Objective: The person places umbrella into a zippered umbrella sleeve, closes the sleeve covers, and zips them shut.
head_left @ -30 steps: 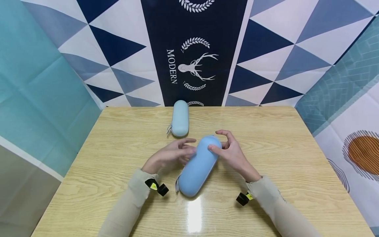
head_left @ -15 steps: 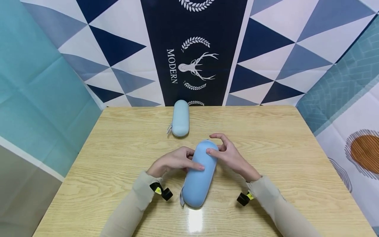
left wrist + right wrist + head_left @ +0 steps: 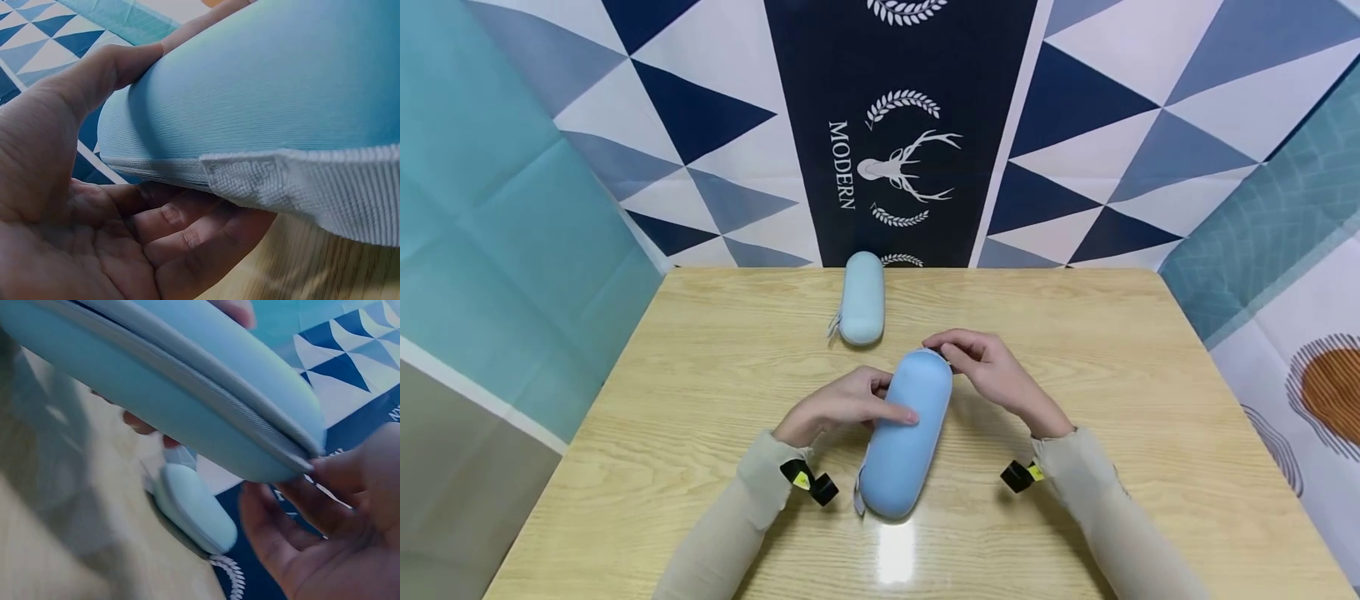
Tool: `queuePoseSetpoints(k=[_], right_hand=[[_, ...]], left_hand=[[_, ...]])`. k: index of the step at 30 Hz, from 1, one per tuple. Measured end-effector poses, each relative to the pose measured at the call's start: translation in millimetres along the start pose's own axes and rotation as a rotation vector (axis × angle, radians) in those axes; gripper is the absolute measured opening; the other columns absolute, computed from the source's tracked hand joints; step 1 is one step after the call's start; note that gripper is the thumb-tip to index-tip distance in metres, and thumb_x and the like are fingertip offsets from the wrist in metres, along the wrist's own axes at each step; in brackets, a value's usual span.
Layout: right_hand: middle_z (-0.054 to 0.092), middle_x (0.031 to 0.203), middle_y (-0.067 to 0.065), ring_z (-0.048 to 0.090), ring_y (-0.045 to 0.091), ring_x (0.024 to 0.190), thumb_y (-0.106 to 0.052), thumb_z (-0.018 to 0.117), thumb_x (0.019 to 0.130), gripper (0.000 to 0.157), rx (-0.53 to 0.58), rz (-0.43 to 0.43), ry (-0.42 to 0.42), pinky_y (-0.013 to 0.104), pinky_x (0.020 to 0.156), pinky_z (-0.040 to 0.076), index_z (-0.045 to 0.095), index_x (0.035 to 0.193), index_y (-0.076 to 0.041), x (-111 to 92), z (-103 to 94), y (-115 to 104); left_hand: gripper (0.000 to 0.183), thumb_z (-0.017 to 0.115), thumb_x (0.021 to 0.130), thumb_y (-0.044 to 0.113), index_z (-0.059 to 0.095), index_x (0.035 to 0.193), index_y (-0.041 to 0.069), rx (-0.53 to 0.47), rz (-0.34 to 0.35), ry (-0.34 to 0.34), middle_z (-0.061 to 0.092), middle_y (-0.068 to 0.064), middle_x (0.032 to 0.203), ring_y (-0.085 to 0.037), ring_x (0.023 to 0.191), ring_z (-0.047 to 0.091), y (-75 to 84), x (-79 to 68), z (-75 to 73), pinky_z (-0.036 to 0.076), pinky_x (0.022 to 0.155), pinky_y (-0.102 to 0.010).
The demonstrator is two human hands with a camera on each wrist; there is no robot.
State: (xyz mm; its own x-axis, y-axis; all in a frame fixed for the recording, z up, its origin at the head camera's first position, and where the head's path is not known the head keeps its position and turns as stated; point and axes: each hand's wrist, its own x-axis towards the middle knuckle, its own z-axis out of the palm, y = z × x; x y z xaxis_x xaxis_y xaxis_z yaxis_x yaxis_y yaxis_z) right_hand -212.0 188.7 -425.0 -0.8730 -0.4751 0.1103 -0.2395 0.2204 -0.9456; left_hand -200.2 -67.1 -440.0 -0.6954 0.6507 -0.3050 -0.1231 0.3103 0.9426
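A long, rounded blue zippered case [image 3: 904, 450] is held tilted over the table, its grey zipper seam running along the side. My left hand [image 3: 842, 404] grips it at mid-length; the thumb lies on top and the fingers curl underneath, as the left wrist view shows. A ribbed fabric loop [image 3: 300, 187] hangs from the seam close to that hand. At the far end, my right hand [image 3: 988, 367] pinches the tip of the zipper seam [image 3: 275, 444] between thumb and forefinger. The zipper pull itself is hidden by these fingers.
A smaller pale blue-green case [image 3: 862, 300] with a strap lies at the back edge of the wooden table [image 3: 700, 350]. Behind it hangs a patterned cloth [image 3: 895, 125], with more cloth at both sides.
My left hand has taken hold of the blue zippered case, turning it more upright in view and drawing it nearer. The right thumb has moved from the case's top to its far tip.
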Motion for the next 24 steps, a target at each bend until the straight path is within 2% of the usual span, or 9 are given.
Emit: queuePoseSetpoints(k=[4,12,19,24], right_hand=[[0.071,0.125,0.019,0.069,0.01,0.1,-0.008,0.056,0.106,0.026,-0.097,-0.024,-0.003,0.025,0.086,0.059,0.07,0.126,0.001,3.9,-4.0,-2.5],[0.076,0.11,0.009,0.069,0.018,0.101,-0.001,0.066,0.099,0.018,-0.261,-0.069,-0.009,0.025,0.084,0.058,0.078,0.11,-0.006,6.8,-4.6,-8.3],[0.075,0.105,0.003,0.069,0.018,0.097,0.0,0.07,0.095,0.015,-0.451,-0.22,-0.002,0.031,0.08,0.057,0.077,0.103,-0.011,4.7,-3.9,-12.7],[0.073,0.104,0.004,0.07,0.02,0.099,0.002,0.07,0.094,0.014,-0.531,-0.319,-0.007,0.037,0.083,0.06,0.077,0.101,-0.009,4.4,-4.5,-13.8]], left_hand=[[0.036,0.082,0.086,0.03,0.073,0.114,0.009,0.022,-0.002,-0.007,0.074,-0.003,0.094,-0.013,0.079,0.064,-0.7,0.0,-0.8,0.053,0.065,-0.029],[0.035,0.082,0.086,0.031,0.073,0.112,0.01,0.07,-0.014,-0.043,0.072,-0.002,0.091,-0.012,0.076,0.062,1.3,-1.7,1.4,0.052,0.065,-0.029],[0.035,0.082,0.086,0.03,0.072,0.111,0.008,0.096,-0.004,-0.054,0.071,0.0,0.089,-0.012,0.075,0.061,0.3,-1.7,2.3,0.05,0.066,-0.029],[0.035,0.079,0.088,0.027,0.071,0.113,0.004,0.065,-0.005,-0.091,0.072,-0.002,0.093,-0.012,0.078,0.063,-0.9,-0.6,2.8,0.053,0.068,-0.029]])
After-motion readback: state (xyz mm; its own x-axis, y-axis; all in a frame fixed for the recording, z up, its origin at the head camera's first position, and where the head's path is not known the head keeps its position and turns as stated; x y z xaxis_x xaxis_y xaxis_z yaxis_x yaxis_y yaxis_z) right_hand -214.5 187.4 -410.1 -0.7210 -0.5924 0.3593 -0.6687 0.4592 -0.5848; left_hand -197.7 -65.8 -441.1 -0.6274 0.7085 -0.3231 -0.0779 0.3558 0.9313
